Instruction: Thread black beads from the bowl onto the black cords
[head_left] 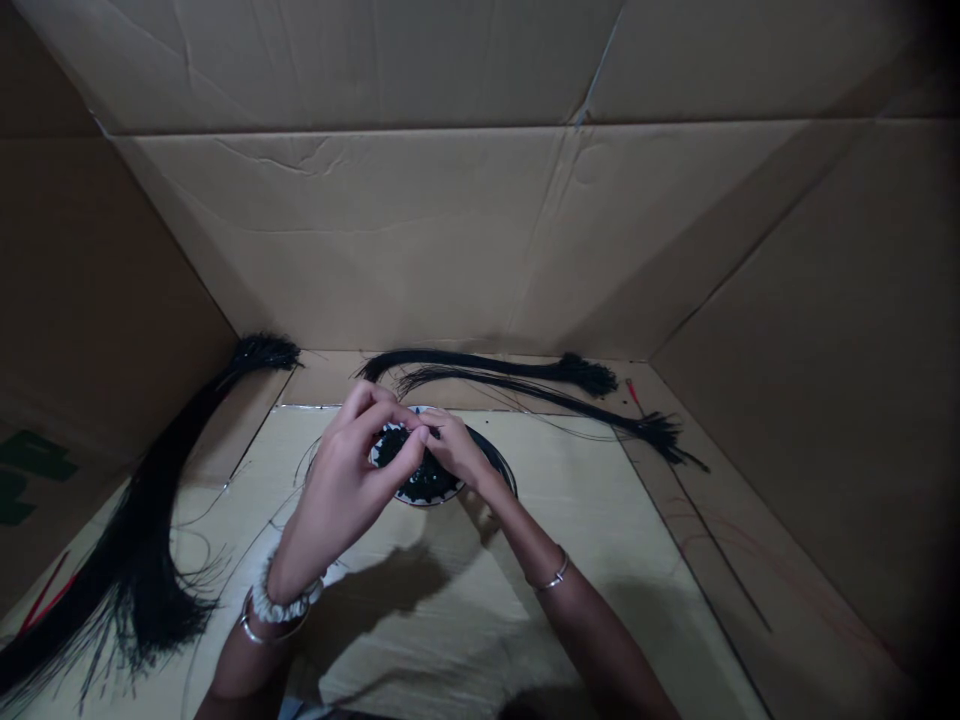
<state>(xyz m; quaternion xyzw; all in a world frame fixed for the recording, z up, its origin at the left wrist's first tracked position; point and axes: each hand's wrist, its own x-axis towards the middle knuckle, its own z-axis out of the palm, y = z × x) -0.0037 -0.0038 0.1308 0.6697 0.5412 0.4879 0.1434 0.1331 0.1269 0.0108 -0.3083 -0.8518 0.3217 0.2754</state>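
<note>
In the head view, my left hand [352,460] and my right hand [454,445] meet over a round piece [427,480] with a white-edged rim and a dark, bumpy middle. Thumb and forefinger of my left hand are pinched together. My right hand's fingers are closed against them, and what lies between the fingertips is too small to make out. Thin black strands [499,460] curve around the right side of the round piece. Both hands hide part of it.
A large bundle of black strands [161,480] lies on the left. Two thinner black bundles [480,362] [540,388] lie along the back. A thin dark rod [720,545] and a small red-tipped item [632,390] are on the right. Cardboard walls [390,240] enclose the surface.
</note>
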